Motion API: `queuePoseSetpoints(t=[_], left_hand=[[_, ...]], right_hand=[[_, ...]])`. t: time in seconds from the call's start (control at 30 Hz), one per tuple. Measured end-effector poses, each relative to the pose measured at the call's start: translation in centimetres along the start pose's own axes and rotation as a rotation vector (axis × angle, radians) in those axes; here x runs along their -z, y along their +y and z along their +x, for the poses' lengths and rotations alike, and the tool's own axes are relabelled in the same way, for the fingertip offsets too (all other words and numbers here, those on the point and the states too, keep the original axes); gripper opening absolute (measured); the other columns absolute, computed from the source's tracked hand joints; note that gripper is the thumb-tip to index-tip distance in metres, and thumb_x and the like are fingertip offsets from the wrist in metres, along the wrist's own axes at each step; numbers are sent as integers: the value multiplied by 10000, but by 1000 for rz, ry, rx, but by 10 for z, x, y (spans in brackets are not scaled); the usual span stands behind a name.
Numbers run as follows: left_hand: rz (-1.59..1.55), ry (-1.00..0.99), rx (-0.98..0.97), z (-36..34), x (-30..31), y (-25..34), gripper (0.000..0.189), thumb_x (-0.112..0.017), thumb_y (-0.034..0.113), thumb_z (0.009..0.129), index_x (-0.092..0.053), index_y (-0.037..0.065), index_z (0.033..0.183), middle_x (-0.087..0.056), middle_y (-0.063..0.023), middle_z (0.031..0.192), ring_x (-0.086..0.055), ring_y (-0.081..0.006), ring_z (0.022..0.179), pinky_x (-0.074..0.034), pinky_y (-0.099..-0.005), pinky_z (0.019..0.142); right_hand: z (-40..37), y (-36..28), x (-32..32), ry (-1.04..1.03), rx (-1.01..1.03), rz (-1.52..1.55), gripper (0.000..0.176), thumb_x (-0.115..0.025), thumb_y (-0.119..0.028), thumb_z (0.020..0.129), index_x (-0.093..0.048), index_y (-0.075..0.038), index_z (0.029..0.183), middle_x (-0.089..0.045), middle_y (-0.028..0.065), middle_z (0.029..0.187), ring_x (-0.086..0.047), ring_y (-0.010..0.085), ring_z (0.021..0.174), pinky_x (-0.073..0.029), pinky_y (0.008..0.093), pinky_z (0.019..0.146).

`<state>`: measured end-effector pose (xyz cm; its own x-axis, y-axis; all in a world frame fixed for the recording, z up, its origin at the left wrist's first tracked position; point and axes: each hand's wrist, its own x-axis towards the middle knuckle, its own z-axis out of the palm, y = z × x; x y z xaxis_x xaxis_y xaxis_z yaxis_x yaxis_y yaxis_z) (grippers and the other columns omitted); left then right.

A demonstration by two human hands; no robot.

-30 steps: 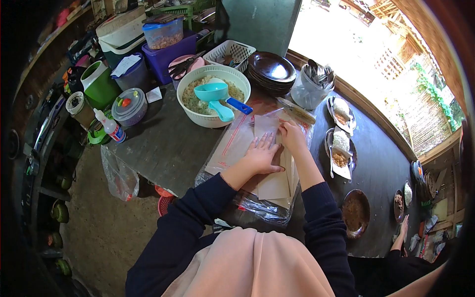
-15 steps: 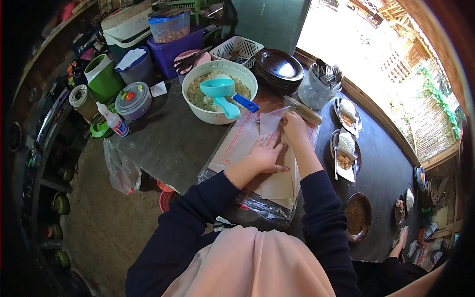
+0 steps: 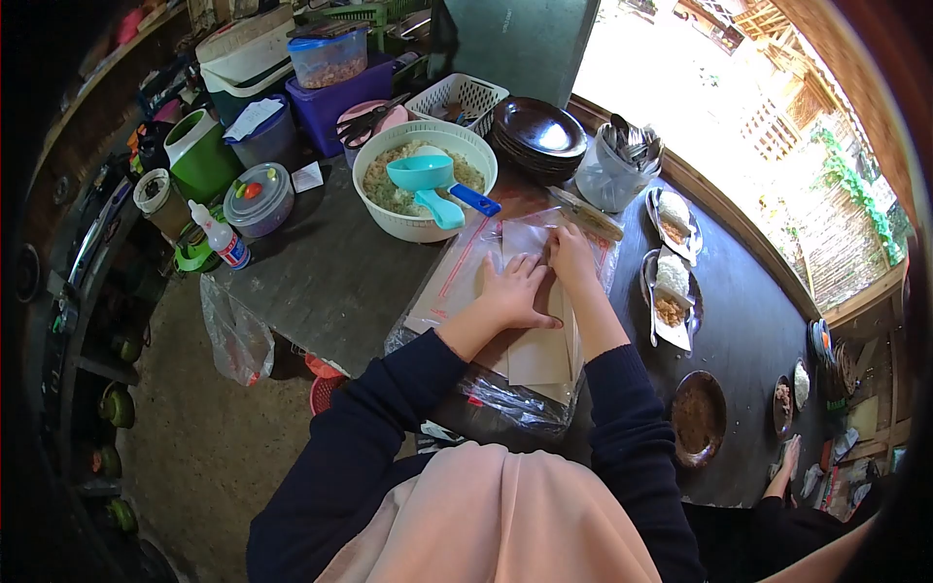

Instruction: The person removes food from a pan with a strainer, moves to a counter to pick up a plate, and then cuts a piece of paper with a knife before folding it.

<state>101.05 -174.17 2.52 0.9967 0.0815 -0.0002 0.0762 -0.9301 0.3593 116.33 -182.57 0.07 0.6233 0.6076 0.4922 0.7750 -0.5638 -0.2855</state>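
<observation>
My left hand (image 3: 515,293) lies flat with fingers spread on a stack of brown wrapping paper (image 3: 539,361). The paper rests on a clear plastic wrapper (image 3: 533,416) with red print. Beside it, my right hand (image 3: 571,257) is closed, its bent fingers pinching the paper near the upper right edge; the fingertips are partly hidden. Just beyond the papers stands a cream basin (image 3: 413,229) of rice. A turquoise scoop (image 3: 423,173) and a blue-handled utensil (image 3: 476,200) lie on the rice. A long brown wooden-looking object (image 3: 590,216) sits past my right hand.
Stacked dark plates (image 3: 537,128) and a cutlery tub (image 3: 612,175) stand at the back. Plates with rice (image 3: 673,277) line the right side, near an oval brown plate (image 3: 698,418). Another person's hand (image 3: 783,468) is at lower right. Containers and a squeeze bottle (image 3: 222,236) are left.
The view has shifted slightly. My left hand has drawn a little back and left across the paper, while my right hand stays at its upper edge with fingers bent.
</observation>
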Motion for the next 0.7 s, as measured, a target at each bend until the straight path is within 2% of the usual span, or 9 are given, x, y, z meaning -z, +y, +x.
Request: queuePoseSetpoints(t=[0.03,0.13,0.53,0.7], left_hand=[[12,12,12,0,0,0,1073,-563,772,580,-315,96,1376,-259,-99,1457,-189,-253,1366,-90,-693,991],[-2,5,10,0,-2,-1,1108,-561,780,572,-285,90,1394,-229,-93,1474,-169,-247,1375,-58,-691,998],[18,-9,-6,3,-7,-4,1135,-541,805,562,-245,123,1420,-175,-87,1498,-139,-247,1385,-42,-701,992],[32,-14,16,-1,4,3,1124,-555,816,528,-285,176,1412,-187,-91,1494,-149,-262,1381,-42,-713,979]], right_hand=[[-1,2,-1,29,29,27,136,-542,-123,824,-600,-9,869,-579,180,903,-565,383,854,-464,434,749],[-11,2,3,10,-5,119,135,-549,-120,818,-608,-3,849,-584,191,913,-570,395,832,-464,438,744],[-38,-7,30,-49,30,131,113,-566,-113,808,-607,-15,846,-593,164,891,-581,366,824,-471,421,734],[-51,-10,37,-129,-12,134,100,-562,-85,801,-606,-20,863,-580,150,939,-552,352,910,-459,418,796]])
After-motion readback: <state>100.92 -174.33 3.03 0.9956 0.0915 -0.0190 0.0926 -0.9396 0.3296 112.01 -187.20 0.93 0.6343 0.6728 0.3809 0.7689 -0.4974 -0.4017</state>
